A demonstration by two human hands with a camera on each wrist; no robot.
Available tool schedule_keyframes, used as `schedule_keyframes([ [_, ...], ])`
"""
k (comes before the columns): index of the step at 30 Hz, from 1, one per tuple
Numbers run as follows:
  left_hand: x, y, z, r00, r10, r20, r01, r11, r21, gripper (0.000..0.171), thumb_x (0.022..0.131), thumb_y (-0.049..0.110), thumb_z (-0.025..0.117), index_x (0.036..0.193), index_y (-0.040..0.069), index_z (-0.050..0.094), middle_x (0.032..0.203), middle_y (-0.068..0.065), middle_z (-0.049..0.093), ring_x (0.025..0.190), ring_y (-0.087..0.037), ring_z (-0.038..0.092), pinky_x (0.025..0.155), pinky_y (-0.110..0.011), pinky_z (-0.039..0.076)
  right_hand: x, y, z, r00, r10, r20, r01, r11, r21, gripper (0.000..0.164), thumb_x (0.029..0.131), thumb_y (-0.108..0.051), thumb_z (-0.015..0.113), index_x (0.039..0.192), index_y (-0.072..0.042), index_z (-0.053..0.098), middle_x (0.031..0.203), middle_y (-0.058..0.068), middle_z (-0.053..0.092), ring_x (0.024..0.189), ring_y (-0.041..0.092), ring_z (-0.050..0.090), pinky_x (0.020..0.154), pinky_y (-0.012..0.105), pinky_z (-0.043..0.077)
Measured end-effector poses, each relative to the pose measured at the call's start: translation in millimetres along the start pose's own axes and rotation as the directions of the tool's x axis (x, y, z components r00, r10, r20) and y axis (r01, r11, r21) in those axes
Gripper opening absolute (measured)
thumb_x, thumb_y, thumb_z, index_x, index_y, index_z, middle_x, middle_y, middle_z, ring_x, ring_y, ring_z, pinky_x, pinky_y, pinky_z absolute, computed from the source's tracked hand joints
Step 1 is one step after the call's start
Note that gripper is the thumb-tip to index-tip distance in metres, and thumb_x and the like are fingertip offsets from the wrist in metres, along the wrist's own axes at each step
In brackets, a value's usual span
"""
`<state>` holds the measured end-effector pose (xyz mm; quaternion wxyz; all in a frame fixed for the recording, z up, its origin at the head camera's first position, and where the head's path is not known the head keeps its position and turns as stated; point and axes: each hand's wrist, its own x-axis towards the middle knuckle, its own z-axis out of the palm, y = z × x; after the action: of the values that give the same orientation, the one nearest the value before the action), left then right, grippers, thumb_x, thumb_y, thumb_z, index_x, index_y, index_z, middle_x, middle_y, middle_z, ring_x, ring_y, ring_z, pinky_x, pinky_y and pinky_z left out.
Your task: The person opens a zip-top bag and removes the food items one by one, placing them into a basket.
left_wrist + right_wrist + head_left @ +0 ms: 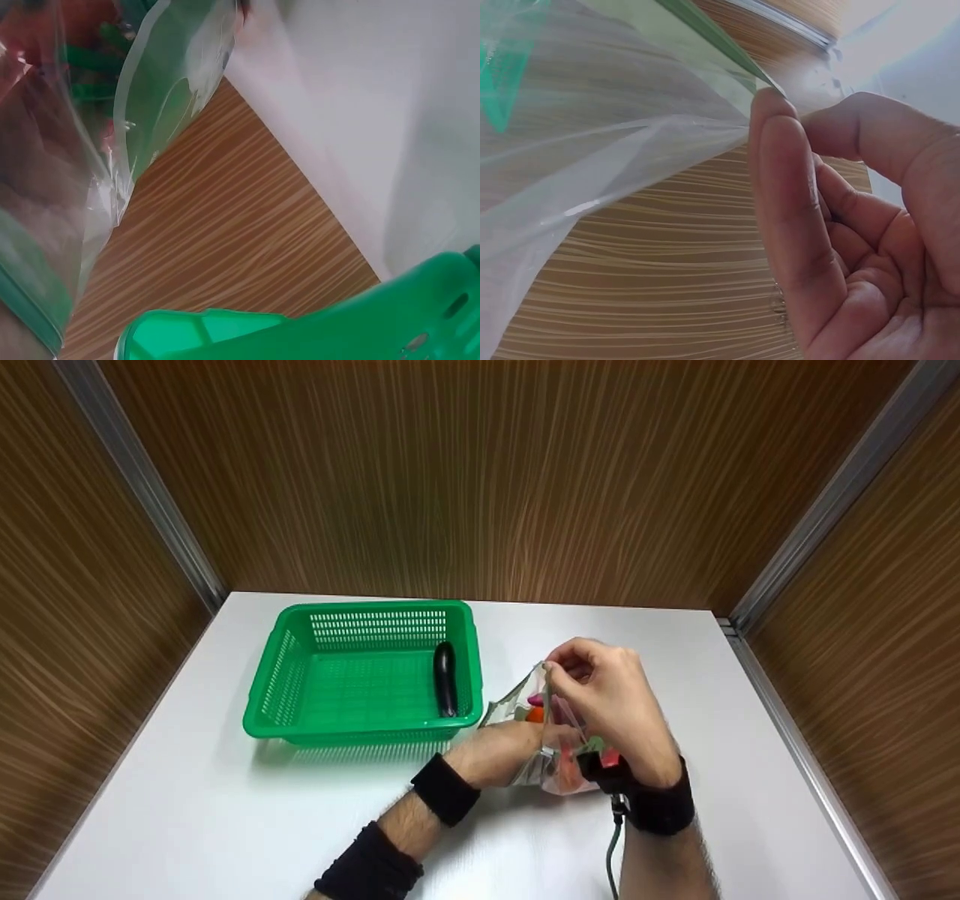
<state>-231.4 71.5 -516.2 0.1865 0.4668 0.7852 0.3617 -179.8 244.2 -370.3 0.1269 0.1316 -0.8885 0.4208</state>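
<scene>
Right hand point(615, 697) closed, pinching bag point(615, 172) at rim. Left hand point(499, 748) inside; finger spread, hold: cannot tell. 1 eggplant point(445, 679) in basket point(367, 732).

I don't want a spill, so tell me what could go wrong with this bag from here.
The right hand pinches the clear bag only at its rim, so the film might slip free and the mouth could sag onto the left hand.

The left hand reaches inside, close to an orange item, so drawing it back could drag something out.
</scene>
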Motion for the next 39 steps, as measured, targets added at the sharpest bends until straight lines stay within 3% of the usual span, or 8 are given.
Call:
schedule_keyframes([
  [1,-0.8,-0.3,-0.1,0.999,0.032,-0.004,-0.031,0.994,0.107,0.044,0.113,0.029,0.078,0.156,0.023,0.069,0.107,0.002,0.085,0.087,-0.003,0.068,0.078,-0.012,0.050,0.0,0.1,0.3,1.000,-0.001,0.004,0.001,1.000,-0.003,0.011,0.107,-0.002,0.076,0.105,-0.002,0.087,0.095,0.009,0.088,0.086,0.015,0.080,0.078,0.014,0.060],
  [3,-2.6,-1.4,-0.3,0.991,0.129,-0.044,-0.103,0.918,0.382,0.062,0.107,0.025,0.086,0.165,0.027,0.061,0.111,0.002,0.087,0.090,-0.002,0.070,0.080,-0.010,0.051,0.0,0.4,0.6,1.000,-0.001,0.008,0.001,1.000,-0.010,0.012,0.107,-0.002,0.075,0.105,-0.002,0.087,0.094,0.008,0.087,0.085,0.015,0.079,0.078,0.014,0.060],
  [10,6.6,-2.8,3.2,0.993,0.100,-0.060,-0.089,0.981,0.170,0.045,0.104,0.044,0.090,0.144,0.035,0.071,0.120,0.012,0.081,0.105,0.001,0.070,0.091,-0.015,0.058,0.3,0.9,1.4,1.000,-0.002,0.012,0.002,1.000,-0.009,0.014,0.107,-0.003,0.074,0.105,-0.005,0.087,0.094,0.007,0.087,0.085,0.014,0.079,0.079,0.015,0.060],
  [16,8.2,-1.3,4.0,0.991,0.102,-0.084,-0.090,0.987,0.135,0.037,0.107,0.041,0.084,0.141,0.036,0.074,0.129,0.014,0.077,0.113,-0.001,0.071,0.098,-0.019,0.060,0.3,1.0,0.2,1.000,0.013,0.008,-0.013,1.000,-0.005,0.015,0.107,-0.003,0.073,0.104,-0.005,0.088,0.095,0.008,0.087,0.085,0.015,0.078,0.077,0.015,0.060],
  [22,2.3,4.0,-1.4,0.985,0.164,-0.049,-0.132,0.908,0.397,0.048,0.111,0.017,0.078,0.158,0.022,0.069,0.148,0.003,0.079,0.135,-0.012,0.076,0.114,-0.023,0.060,0.8,1.5,-2.6,1.000,0.018,-0.003,-0.018,1.000,-0.007,0.012,0.107,-0.004,0.076,0.105,-0.005,0.088,0.096,0.008,0.088,0.087,0.015,0.080,0.078,0.014,0.060],
  [26,-0.8,9.9,-5.3,0.988,0.149,-0.040,-0.112,0.870,0.480,0.055,0.107,0.005,0.080,0.159,0.020,0.071,0.154,0.001,0.079,0.142,-0.013,0.076,0.119,-0.024,0.060,0.4,2.3,-5.8,1.000,0.017,-0.013,-0.017,1.000,-0.007,0.011,0.108,-0.004,0.076,0.107,-0.003,0.087,0.097,0.009,0.088,0.088,0.016,0.081,0.080,0.013,0.060],
  [32,-3.5,14.7,-6.3,0.990,0.135,-0.029,-0.088,0.781,0.618,0.070,0.098,-0.008,0.083,0.160,0.020,0.069,0.153,0.003,0.080,0.140,-0.012,0.077,0.118,-0.024,0.061,-0.4,2.7,-9.6,0.999,0.025,-0.023,-0.025,1.000,-0.006,0.010,0.109,-0.004,0.077,0.109,-0.002,0.087,0.099,0.011,0.089,0.089,0.018,0.082,0.080,0.012,0.060],
  [39,-4.7,14.1,-4.0,0.988,0.131,-0.083,-0.056,0.803,0.593,0.060,0.099,0.000,0.085,0.153,0.023,0.073,0.134,0.004,0.087,0.116,-0.012,0.085,0.096,-0.025,0.068,-0.6,2.8,-9.8,0.999,0.030,-0.027,-0.030,1.000,0.001,0.010,0.109,-0.004,0.077,0.109,-0.002,0.087,0.100,0.011,0.088,0.090,0.018,0.081,0.081,0.011,0.060],
])
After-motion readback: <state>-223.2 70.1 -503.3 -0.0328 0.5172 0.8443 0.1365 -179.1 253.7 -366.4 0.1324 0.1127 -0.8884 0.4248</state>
